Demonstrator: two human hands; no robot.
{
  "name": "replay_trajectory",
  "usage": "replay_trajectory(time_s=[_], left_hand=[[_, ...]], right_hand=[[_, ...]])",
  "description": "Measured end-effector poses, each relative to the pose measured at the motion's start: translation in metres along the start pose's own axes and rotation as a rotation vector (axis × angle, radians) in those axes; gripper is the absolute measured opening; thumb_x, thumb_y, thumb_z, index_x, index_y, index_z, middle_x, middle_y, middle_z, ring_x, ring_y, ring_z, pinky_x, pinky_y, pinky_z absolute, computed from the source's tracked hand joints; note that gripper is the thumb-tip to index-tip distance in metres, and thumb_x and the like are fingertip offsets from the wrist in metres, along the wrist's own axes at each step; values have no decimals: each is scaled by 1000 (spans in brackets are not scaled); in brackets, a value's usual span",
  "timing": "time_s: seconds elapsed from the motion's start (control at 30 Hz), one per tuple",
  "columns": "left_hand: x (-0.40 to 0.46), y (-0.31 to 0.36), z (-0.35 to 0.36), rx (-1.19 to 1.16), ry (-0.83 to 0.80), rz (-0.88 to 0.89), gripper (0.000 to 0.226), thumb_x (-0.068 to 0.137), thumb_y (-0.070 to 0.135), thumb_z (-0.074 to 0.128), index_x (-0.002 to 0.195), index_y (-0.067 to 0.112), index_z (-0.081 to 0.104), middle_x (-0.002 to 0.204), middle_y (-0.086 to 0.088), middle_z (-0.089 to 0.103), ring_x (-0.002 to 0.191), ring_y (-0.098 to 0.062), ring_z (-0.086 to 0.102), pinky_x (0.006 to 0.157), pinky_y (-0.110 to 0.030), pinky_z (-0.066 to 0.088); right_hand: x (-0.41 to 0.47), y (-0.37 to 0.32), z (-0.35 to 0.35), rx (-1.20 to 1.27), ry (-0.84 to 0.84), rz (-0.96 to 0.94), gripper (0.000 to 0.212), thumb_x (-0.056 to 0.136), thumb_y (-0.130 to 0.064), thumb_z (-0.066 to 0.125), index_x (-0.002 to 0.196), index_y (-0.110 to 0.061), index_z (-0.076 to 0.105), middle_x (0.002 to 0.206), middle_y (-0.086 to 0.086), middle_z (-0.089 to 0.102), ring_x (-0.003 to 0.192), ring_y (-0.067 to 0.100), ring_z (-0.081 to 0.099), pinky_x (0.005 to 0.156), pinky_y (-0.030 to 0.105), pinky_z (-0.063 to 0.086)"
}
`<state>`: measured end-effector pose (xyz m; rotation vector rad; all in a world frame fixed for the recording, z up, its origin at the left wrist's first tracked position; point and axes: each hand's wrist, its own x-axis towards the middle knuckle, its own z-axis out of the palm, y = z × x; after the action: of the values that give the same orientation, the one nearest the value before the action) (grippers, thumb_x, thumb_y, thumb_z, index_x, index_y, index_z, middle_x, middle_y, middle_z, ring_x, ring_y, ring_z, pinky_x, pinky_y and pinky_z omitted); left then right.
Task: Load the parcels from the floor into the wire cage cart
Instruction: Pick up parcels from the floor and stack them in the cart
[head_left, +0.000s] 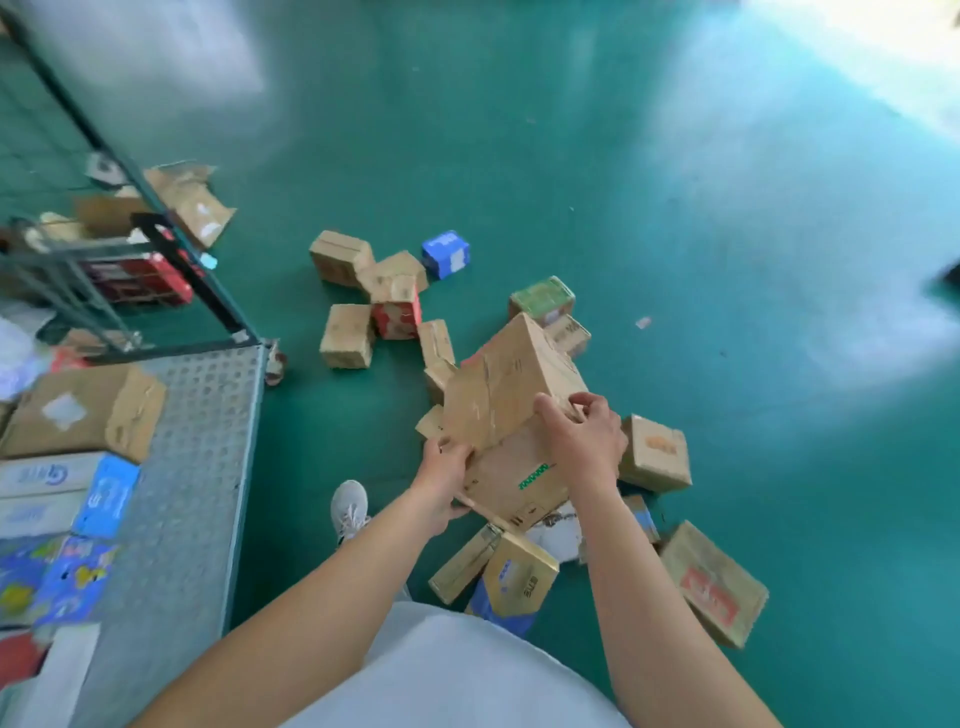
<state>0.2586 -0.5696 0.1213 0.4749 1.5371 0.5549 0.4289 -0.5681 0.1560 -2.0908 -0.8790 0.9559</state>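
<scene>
Right hand curled over the near top edge of a tilted cardboard box; left hand grips the lower left corner of the stack — a second, flatter carton w/ green print sits right under the first, touching it. Both seem lifted off the green floor together, though can't tell if fully clear.

Progress: roughly partway, I'd judge. Wire cage cart, on the left, already holds approx. half a dozen parcels — brown box, blue-white cartons, colourful packs nearer the camera. Left on the floor: well over a dozen, incl. a small blue box, a red-labelled carton and a cluster of brown cubes.
</scene>
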Motion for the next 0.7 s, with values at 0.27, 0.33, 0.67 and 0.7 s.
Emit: replay_trajectory(time_s=[0.27,0.33,0.67,0.7], left_hand=[[25,17,-65,-339,75,-7,38,102,28,45,139,35,38,121,-4,60,108,-29,59,104,-62,47],[33,23,-87,-411,90,-17,37,104,27,46,139,35,38,121,-6,59,106,-30,59,102,-63,48],[114,75,-228,-695,171,-113,33,104,42,48,135,34,40,121,-12,62,108,-36,60,97,-64,52],[125,82,-246,-713,184,-128,33,104,43,48,134,33,41,121,-12,61,109,-36,60,96,-64,52]], right_hand=[[-8,-82,79,-292,-185,-350,56,72,-68,59,120,-42,49,138,-9,43,138,22,29,110,57,29],[-9,-101,106,-354,-222,-401,58,72,-68,58,122,-42,49,140,-9,42,140,22,28,110,57,27],[-17,-213,288,-666,-413,-600,60,74,-71,59,125,-41,47,138,-8,40,139,23,26,110,55,27],[-18,-226,312,-697,-429,-611,61,74,-71,59,126,-41,47,137,-8,39,139,23,26,110,55,27]])
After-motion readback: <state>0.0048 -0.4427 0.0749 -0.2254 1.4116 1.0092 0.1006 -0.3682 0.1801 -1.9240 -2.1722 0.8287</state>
